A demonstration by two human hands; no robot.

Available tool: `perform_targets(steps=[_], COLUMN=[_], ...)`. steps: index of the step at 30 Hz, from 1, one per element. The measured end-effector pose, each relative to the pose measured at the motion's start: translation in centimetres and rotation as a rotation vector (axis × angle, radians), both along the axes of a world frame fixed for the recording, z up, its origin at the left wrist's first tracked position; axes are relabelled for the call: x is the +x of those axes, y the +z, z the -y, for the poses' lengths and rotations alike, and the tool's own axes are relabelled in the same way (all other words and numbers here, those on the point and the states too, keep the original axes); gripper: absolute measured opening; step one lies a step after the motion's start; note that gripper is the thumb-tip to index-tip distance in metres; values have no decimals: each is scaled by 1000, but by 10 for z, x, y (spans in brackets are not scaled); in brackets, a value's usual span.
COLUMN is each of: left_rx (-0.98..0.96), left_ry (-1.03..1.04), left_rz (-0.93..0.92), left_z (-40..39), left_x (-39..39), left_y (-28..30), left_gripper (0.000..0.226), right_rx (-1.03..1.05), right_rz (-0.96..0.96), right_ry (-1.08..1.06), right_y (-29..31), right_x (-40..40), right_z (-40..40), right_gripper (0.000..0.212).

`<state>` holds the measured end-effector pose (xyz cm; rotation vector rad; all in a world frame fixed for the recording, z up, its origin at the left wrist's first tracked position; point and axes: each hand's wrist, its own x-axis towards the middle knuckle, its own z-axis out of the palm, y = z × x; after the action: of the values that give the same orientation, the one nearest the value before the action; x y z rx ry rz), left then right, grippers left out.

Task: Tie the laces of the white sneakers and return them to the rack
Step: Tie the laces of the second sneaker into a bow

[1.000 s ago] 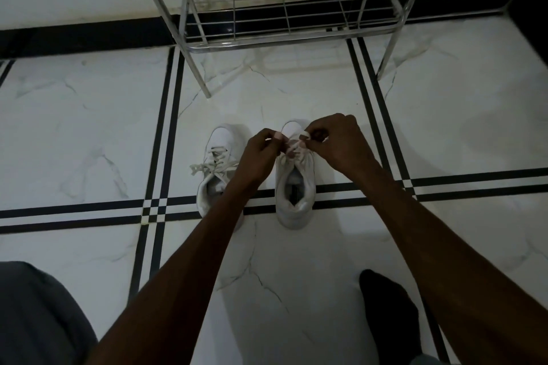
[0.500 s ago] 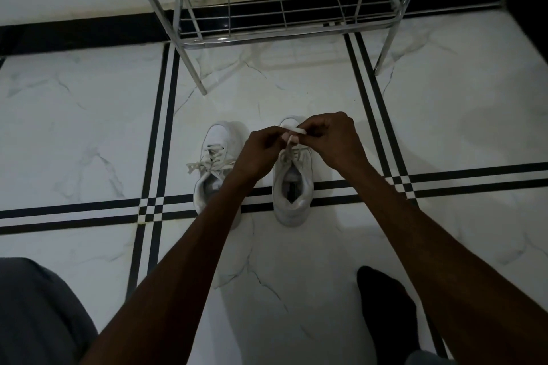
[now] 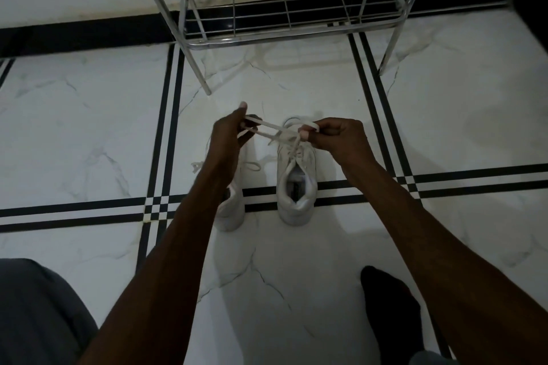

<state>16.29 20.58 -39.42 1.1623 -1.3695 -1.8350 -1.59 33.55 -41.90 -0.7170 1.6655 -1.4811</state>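
Note:
Two white sneakers stand side by side on the floor, toes towards the rack. The right sneaker (image 3: 296, 187) has its laces (image 3: 271, 130) pulled out sideways over its tongue. My left hand (image 3: 226, 135) pinches a loop of that lace out to the left. My right hand (image 3: 336, 136) pinches the other loop just above the shoe's toe. The left sneaker (image 3: 231, 210) is mostly hidden under my left forearm; its loose lace ends (image 3: 195, 166) trail on the floor. The metal shoe rack (image 3: 284, 24) stands just beyond the shoes.
The floor is white marble tile (image 3: 89, 133) with black stripe lines. A black skirting band runs along the wall behind the rack. My dark-socked foot (image 3: 391, 314) rests at the lower right and a grey-clad knee (image 3: 35, 311) at the lower left.
My hands have moved apart: the left one has drawn its lace loop out to the left, the right one has shifted slightly right. The laces now stretch between them.

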Motion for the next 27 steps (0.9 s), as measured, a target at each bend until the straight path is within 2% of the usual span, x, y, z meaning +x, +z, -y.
perform_targets(steps=[2,4,6,9,11,13,14,16,18,22,27], left_rx=[98,73,-91,-326,-463,-596,-601,-437,-309,-235,-125], left_ry=[54,152,193,111,127,253,285,181,52,33,87], left_rz=[-142,-144,-1,281,478,554,552,522,520,456,491], left_z=[3,7,16,22,13,-1,-9,-25,-39,-58,-60], left_x=[5,10,19,27,28,25,22,7,-6,-20,-20], left_y=[12,18,15,-2,-14,-24,-28,-28,-29,-25,-25], left_gripper=[50,38,32,29,25,26,23,17,28,46,65], right_rx=[-2,5,16,25,22,10,3,0,0,4,-3], right_rz=[71,115,123,131,108,72,58,31,1,-39,-23], right_ry=[4,-18,-23,0,21,50,60,65,59,42,-12], right_y=[2,4,5,7,8,8,8,9,10,8,6], right_x=[5,8,9,10,11,12,12,13,15,19,25], right_z=[3,5,6,5,6,8,9,12,14,16,13], right_gripper=[20,21,23,25,25,23,22,22,23,21,20])
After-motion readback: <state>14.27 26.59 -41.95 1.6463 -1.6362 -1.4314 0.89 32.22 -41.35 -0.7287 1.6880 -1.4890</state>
